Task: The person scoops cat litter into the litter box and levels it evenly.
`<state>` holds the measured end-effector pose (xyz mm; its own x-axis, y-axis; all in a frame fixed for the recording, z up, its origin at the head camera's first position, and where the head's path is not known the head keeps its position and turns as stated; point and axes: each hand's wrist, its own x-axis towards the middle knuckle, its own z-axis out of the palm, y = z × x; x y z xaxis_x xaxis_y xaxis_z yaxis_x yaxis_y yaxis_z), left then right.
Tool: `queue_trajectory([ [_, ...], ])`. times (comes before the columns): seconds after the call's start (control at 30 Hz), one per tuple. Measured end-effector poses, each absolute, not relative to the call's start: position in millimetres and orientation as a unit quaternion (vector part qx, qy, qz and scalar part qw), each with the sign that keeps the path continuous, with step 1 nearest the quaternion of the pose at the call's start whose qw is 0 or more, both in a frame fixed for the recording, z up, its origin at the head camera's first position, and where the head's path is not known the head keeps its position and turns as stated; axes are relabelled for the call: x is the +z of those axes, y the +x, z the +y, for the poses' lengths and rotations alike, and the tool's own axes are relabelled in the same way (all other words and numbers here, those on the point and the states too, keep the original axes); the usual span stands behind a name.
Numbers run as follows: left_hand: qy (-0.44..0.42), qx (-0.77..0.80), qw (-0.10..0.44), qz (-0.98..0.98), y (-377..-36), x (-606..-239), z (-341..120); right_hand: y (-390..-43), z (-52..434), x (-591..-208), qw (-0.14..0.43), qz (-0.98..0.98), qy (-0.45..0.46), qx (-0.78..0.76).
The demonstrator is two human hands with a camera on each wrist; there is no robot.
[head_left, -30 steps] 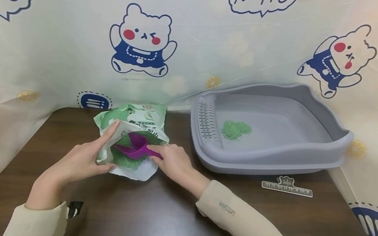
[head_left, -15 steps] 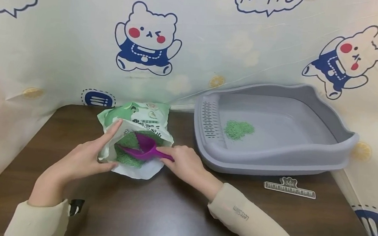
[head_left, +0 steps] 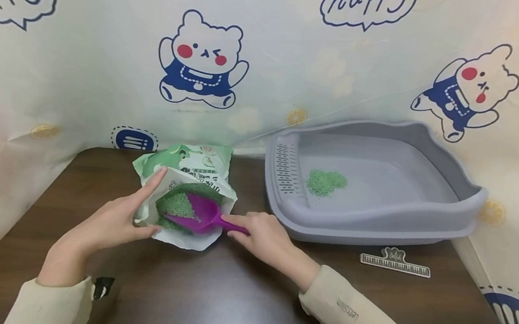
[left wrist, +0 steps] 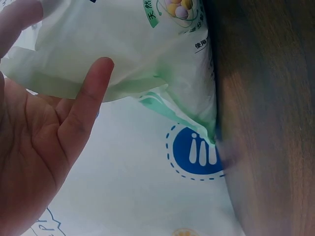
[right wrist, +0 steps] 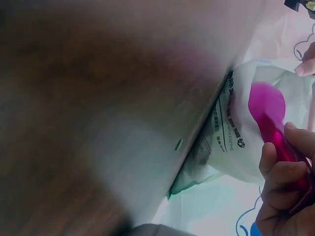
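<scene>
The left hand (head_left: 108,223) lay at the left side of the bag (head_left: 188,176), its fingers (head_left: 146,193) straight and slightly apart, the forefinger laid up along the bag's left edge and the thumb under the lower lip of the mouth, so that the mouth stood open. In the left wrist view the same hand (left wrist: 34,142) showed palm-up with one finger (left wrist: 93,93) resting against the pale green plastic (left wrist: 123,54).

The bag rested on the dark wooden surface (head_left: 228,294), just left of the tray (head_left: 376,220), with its open mouth turned toward the person. Green litter (head_left: 175,203) filled the mouth. The purple scoop (head_left: 200,213) lay in the opening, its bowl partly sunk in the litter and its handle pointing right, out over the bag's right lip.

The right hand (head_left: 266,238) was just right of the bag, fingers (head_left: 236,230) curled and pinching the scoop's handle. The right wrist view showed those fingers (right wrist: 275,172) wrapped round the purple handle (right wrist: 275,128), with the bowl against the bag (right wrist: 231,132).

The grey tray stood against the printed backdrop (head_left: 298,56), close beside the bag, and held a small heap of the green litter (head_left: 326,181) near its left end. A white clip (head_left: 395,261) lay on the surface just in front of the tray's right half.
</scene>
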<state>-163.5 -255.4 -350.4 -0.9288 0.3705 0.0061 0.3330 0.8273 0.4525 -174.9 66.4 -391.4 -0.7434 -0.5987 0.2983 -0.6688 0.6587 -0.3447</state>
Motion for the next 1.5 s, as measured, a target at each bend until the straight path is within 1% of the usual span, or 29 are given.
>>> queue_trajectory([
  [0.37,0.177,0.222,0.042,0.958,-166,-351,-257,-172,82,-382,0.115,-0.892,0.358,0.251],
  [0.6,0.17,0.227,0.044,0.958,-166,-352,-257,-164,91,-384,0.163,-0.873,0.371,0.273],
  [0.73,0.166,0.225,0.043,0.959,-167,-352,-258,-160,94,-382,0.179,-0.865,0.374,0.281],
  [1.0,0.165,0.218,0.036,0.961,-168,-352,-258,-152,104,-378,0.183,-0.852,0.395,0.291],
  [1.27,0.159,0.222,0.046,0.961,-169,-353,-258,-148,117,-378,0.207,-0.838,0.403,0.303],
  [1.5,0.16,0.221,0.044,0.961,-169,-352,-257,-145,130,-379,0.201,-0.831,0.407,0.322],
])
